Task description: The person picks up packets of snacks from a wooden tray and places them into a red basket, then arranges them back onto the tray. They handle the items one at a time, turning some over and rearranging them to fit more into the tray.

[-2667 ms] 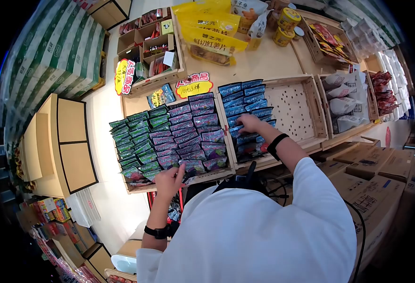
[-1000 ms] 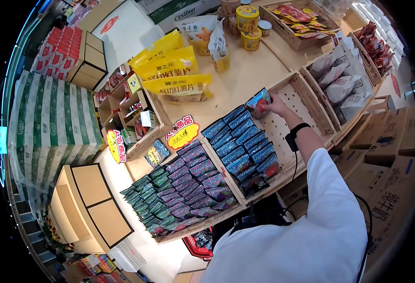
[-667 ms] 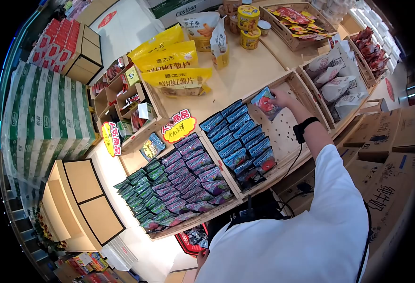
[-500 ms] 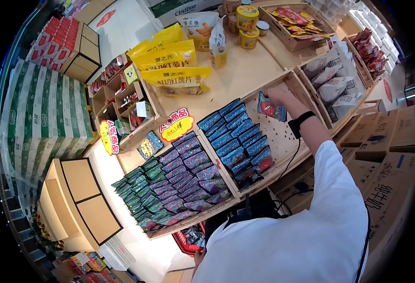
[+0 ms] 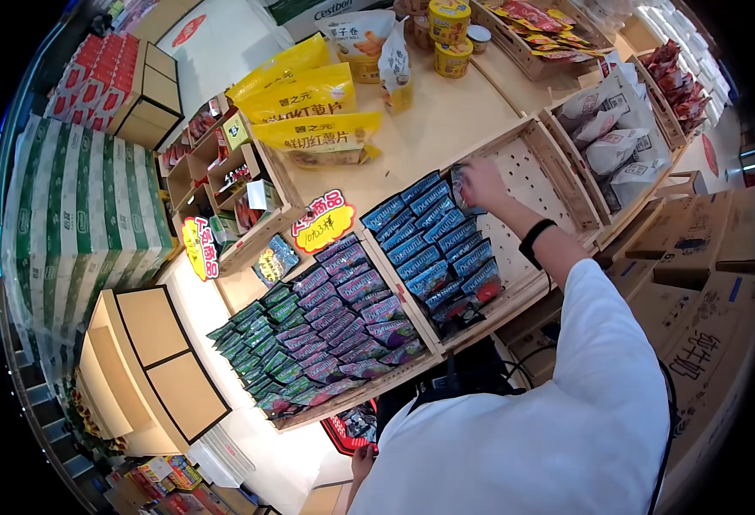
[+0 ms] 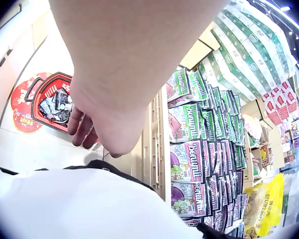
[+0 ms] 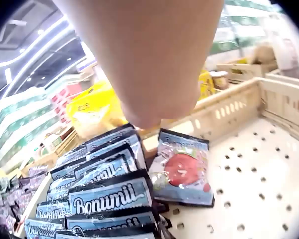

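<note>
In the head view my right hand (image 5: 482, 183) is at the back of the wooden crate and pinches the top of a blue Bonumii snack packet (image 7: 182, 169). The packet stands upright beside rows of like blue packets (image 5: 416, 236), its red fruit picture showing in the right wrist view. My fingertips are largely hidden there behind the wrist. My left hand (image 6: 102, 119) hangs low with loosely curled fingers and holds nothing. Near it on the floor is a red shopping basket (image 6: 35, 99) with dark packets inside.
Green and purple packets (image 5: 326, 322) fill the neighbouring crate. The crate's perforated floor (image 5: 532, 172) lies right of the blue rows. Yellow chip bags (image 5: 317, 133) stand behind, with a price sign (image 5: 324, 221) in front. White bags (image 5: 609, 129) fill another crate.
My right hand has brought the blue packet leftward, up against the back of the blue rows. Earlier both hands were among the packets; the left has since dropped down beside the basket.
</note>
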{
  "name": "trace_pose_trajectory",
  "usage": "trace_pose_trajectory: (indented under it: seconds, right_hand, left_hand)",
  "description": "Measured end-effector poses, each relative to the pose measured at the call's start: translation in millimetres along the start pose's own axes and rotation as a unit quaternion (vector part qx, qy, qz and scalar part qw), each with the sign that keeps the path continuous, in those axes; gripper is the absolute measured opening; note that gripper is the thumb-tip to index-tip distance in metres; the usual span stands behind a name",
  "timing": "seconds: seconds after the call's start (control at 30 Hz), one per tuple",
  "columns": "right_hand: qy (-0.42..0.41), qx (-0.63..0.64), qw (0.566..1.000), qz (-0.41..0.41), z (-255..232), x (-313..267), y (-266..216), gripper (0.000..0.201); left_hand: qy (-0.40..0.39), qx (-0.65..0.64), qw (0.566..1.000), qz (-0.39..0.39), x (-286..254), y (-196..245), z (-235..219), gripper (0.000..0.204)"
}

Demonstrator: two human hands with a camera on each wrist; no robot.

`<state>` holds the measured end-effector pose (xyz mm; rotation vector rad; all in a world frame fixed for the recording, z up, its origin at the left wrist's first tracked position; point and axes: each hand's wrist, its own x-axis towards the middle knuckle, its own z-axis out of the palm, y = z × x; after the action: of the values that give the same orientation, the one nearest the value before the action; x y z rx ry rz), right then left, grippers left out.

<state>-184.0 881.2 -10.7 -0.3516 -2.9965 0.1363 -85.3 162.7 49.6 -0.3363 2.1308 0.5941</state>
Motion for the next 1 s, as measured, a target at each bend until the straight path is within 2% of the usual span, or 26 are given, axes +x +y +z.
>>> trace_pose_trajectory:
  seconds: [0.03, 0.07, 0.1, 0.17, 0.2, 0.27, 0.3, 0.37, 0.4, 0.43, 0.47, 0.53, 0.63, 0.7, 0.73, 0.77, 0.8, 0.83, 0.9, 0.93, 0.97, 1.0]
  right_hand:
    - [0.054, 0.054, 0.985, 0.152, 1.6, -11.3, 3.5, 0.027]
    - [0.107, 0.107, 0.942, 0.299, 6.0, -19.3, 10.2, 0.039]
    - [0.108, 0.108, 0.942, 0.298, 17.7, -26.1, 20.6, 0.039]
    - [0.020, 0.191, 0.877, 0.441, 51.9, -41.9, 32.2, 0.059]
    - [0.017, 0.192, 0.876, 0.441, 59.5, -41.5, 30.0, 0.059]
    - [0.050, 0.331, 0.801, 0.497, 72.6, -37.3, 27.0, 0.068]
    - [0.047, 0.332, 0.800, 0.498, 93.2, -37.8, 33.1, 0.068]
    - [0.007, 0.470, 0.702, 0.534, 123.5, -31.7, 40.0, 0.060]
    - [0.004, 0.472, 0.699, 0.537, 130.0, -34.0, 42.8, 0.060]
    - [-0.023, 0.542, 0.648, 0.534, 135.2, -35.8, 46.6, 0.055]
    - [-0.049, 0.608, 0.593, 0.526, 132.6, -36.3, 47.1, 0.051]
    - [-0.038, 0.600, 0.599, 0.529, 114.4, -42.6, 44.7, 0.047]
    - [-0.010, 0.615, 0.604, 0.507, 75.4, -57.1, 43.8, 0.041]
    - [0.009, 0.637, 0.603, 0.480, 60.8, -56.5, 49.4, 0.039]
    - [0.033, 0.653, 0.615, 0.440, 56.9, -55.3, 50.9, 0.038]
    - [0.058, 0.668, 0.625, 0.400, 55.0, -55.4, 52.9, 0.037]
    - [0.050, 0.647, 0.664, 0.371, 55.9, -48.9, 56.3, 0.039]
    - [0.048, 0.648, 0.661, 0.375, 58.9, -41.5, 53.7, 0.039]
    - [0.074, 0.664, 0.667, 0.329, 63.5, -28.5, 47.5, 0.041]
    - [0.069, 0.664, 0.666, 0.332, 69.2, -29.0, 48.8, 0.041]
    - [0.068, 0.591, 0.741, 0.313, 78.9, -30.0, 49.2, 0.043]
    - [0.066, 0.509, 0.809, 0.285, 81.8, -30.5, 48.9, 0.044]
  left_hand:
    - [0.003, -0.019, 1.000, 0.000, 0.2, 2.7, -0.3, 0.035]
    - [0.005, -0.021, 1.000, 0.002, 5.0, -7.7, 1.2, 0.035]
    - [0.011, 0.011, 1.000, 0.022, 11.3, -26.3, 3.5, 0.036]
    - [0.016, 0.047, 0.998, 0.038, 25.0, -65.4, 8.2, 0.036]
    - [-0.007, 0.052, 0.998, 0.029, 32.4, -80.8, 11.4, 0.037]
    - [-0.031, 0.058, 0.998, 0.018, 35.7, -87.0, 14.1, 0.038]
    - [-0.040, 0.064, 0.997, -0.004, 34.9, -87.1, 14.9, 0.037]
    - [-0.047, 0.073, 0.996, -0.030, 31.4, -83.4, 12.6, 0.036]
    - [-0.046, 0.047, 0.997, -0.029, 28.5, -79.5, 10.2, 0.035]
    - [-0.046, 0.021, 0.998, -0.026, 27.2, -74.6, 9.1, 0.035]
    - [-0.046, 0.023, 0.998, -0.027, 15.0, -47.2, 5.2, 0.035]
    - [-0.019, -0.011, 1.000, 0.022, -8.8, 3.0, -2.5, 0.034]
    - [-0.035, 0.035, 0.999, -0.019, -6.6, 11.8, -4.6, 0.036]
    - [-0.035, 0.035, 0.999, -0.002, -2.0, 4.7, -2.8, 0.036]
    - [-0.036, 0.039, 0.998, 0.014, -0.2, 0.6, -2.0, 0.037]
    - [-0.037, 0.039, 0.998, 0.013, 0.6, 4.4, -1.3, 0.037]
    - [-0.044, 0.056, 0.997, 0.012, 1.7, 8.3, -1.0, 0.037]
    - [-0.053, 0.075, 0.996, 0.010, 0.6, 9.2, -1.6, 0.038]
    - [-0.041, 0.060, 0.997, -0.008, 6.6, 7.4, 0.5, 0.041]
    - [-0.063, 0.086, 0.994, -0.034, 5.7, 30.3, -3.9, 0.042]
    - [-0.085, 0.108, 0.989, -0.061, 2.2, 38.6, -8.3, 0.044]
    - [-0.096, 0.142, 0.985, 0.023, 27.2, -19.3, -7.4, 0.046]
